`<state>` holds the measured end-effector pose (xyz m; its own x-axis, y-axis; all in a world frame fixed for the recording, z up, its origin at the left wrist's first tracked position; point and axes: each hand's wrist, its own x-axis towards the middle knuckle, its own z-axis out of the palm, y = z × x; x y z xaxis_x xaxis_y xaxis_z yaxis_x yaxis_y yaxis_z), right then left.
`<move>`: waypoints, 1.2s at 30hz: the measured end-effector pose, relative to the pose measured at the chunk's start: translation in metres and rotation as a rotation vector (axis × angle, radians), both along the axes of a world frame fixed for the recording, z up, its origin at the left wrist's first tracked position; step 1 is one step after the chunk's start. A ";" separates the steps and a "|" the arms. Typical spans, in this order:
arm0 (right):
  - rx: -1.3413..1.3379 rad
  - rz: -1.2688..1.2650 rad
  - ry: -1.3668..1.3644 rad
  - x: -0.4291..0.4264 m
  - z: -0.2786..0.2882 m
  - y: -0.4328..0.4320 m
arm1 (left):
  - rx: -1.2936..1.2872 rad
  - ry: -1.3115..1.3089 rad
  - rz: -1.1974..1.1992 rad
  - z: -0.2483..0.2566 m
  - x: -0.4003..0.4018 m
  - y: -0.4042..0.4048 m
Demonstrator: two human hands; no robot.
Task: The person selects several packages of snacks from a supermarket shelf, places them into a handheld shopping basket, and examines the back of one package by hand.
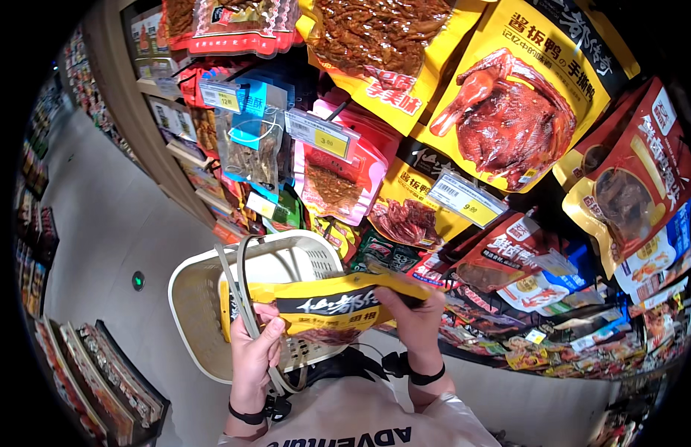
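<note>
My left hand point(257, 341) is closed around the grey handles point(243, 279) of a cream plastic shopping basket point(197, 329). Its fingertips lie at the near end of a yellow-and-black snack packet point(329, 302); whether they pinch it is unclear. My right hand point(415, 313) grips the packet's other end, thumb on the printed face. The packet is tilted across the basket's right side, bearing writing and a meat picture. Inside the basket, partly hidden by the handles and my left hand, more yellow packaging point(226, 313) shows beside a white item point(267, 265).
Ahead, a shelf rack carries hanging yellow duck packets point(513, 112), a pink packet point(340, 179) and red-brown packets point(630, 184). Price tags point(323, 137) jut out on hooks. Lower left stands another display point(99, 380). Grey floor point(116, 223) runs along the aisle.
</note>
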<state>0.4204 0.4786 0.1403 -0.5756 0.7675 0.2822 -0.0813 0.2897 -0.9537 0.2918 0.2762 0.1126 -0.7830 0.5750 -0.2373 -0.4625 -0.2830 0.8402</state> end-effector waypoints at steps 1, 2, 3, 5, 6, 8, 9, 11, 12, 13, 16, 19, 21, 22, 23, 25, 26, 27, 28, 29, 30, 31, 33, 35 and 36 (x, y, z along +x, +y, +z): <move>0.046 -0.081 0.047 0.000 -0.001 0.000 | 0.008 -0.011 -0.029 -0.001 -0.008 -0.002; -0.040 -0.160 -0.037 0.002 0.011 -0.002 | -0.027 -0.017 -0.054 -0.001 -0.016 -0.006; -0.081 -0.206 -0.023 0.002 0.014 0.002 | -0.062 -0.021 -0.078 -0.003 -0.024 -0.009; -0.027 -0.402 -0.015 -0.002 0.023 0.010 | -0.061 -0.034 -0.124 -0.009 -0.036 -0.018; -0.048 -0.406 0.056 -0.003 0.023 0.020 | -0.065 -0.039 -0.135 -0.011 -0.042 -0.021; -0.080 -0.427 0.170 0.001 0.023 0.035 | -0.067 -0.039 -0.155 -0.016 -0.052 -0.025; -0.097 -0.449 0.195 -0.001 0.032 0.036 | -0.054 -0.035 -0.176 -0.018 -0.058 -0.028; -0.057 -0.471 0.197 0.001 0.037 0.043 | -0.079 -0.053 -0.184 -0.022 -0.069 -0.033; -0.037 -0.493 0.196 0.001 0.040 0.046 | -0.103 -0.047 -0.181 -0.021 -0.074 -0.033; -0.019 -0.507 0.199 0.000 0.043 0.048 | -0.090 -0.040 -0.201 -0.020 -0.077 -0.033; 0.014 -0.535 0.233 -0.003 0.050 0.057 | -0.122 -0.071 -0.188 -0.021 -0.086 -0.034; 0.065 -0.559 0.238 -0.003 0.046 0.064 | -0.147 -0.057 -0.209 -0.023 -0.093 -0.040; 0.063 -0.548 0.261 -0.004 0.041 0.071 | -0.145 -0.052 -0.208 -0.022 -0.096 -0.038; 0.065 -0.551 0.271 -0.005 0.039 0.074 | -0.161 -0.057 -0.204 -0.021 -0.097 -0.036; 0.068 -0.554 0.281 -0.006 0.037 0.078 | -0.176 -0.062 -0.198 -0.021 -0.097 -0.035; 0.069 -0.541 0.315 -0.007 0.033 0.081 | -0.173 -0.052 -0.204 -0.022 -0.100 -0.033; 0.042 -0.514 0.336 -0.007 0.033 0.081 | -0.181 -0.057 -0.196 -0.022 -0.101 -0.033; 0.016 -0.487 0.356 -0.006 0.034 0.081 | -0.187 -0.065 -0.188 -0.022 -0.102 -0.032; 0.011 -0.470 0.360 -0.006 0.035 0.083 | -0.183 -0.059 -0.189 -0.023 -0.103 -0.032; 0.011 -0.458 0.356 -0.006 0.035 0.084 | -0.182 -0.054 -0.186 -0.024 -0.106 -0.032; 0.044 -0.459 0.350 -0.008 0.035 0.087 | -0.182 -0.047 -0.185 -0.025 -0.107 -0.032; 0.077 -0.459 0.344 -0.010 0.035 0.089 | -0.177 -0.041 -0.187 -0.027 -0.108 -0.032; 0.116 -0.518 0.277 -0.011 0.037 0.088 | -0.195 -0.044 -0.149 -0.028 -0.109 -0.032; 0.179 -0.587 0.224 -0.014 0.041 0.086 | -0.203 -0.016 -0.150 -0.019 -0.113 -0.032; 0.172 -0.606 0.217 -0.013 0.042 0.083 | -0.312 -0.083 -0.140 -0.008 -0.110 -0.033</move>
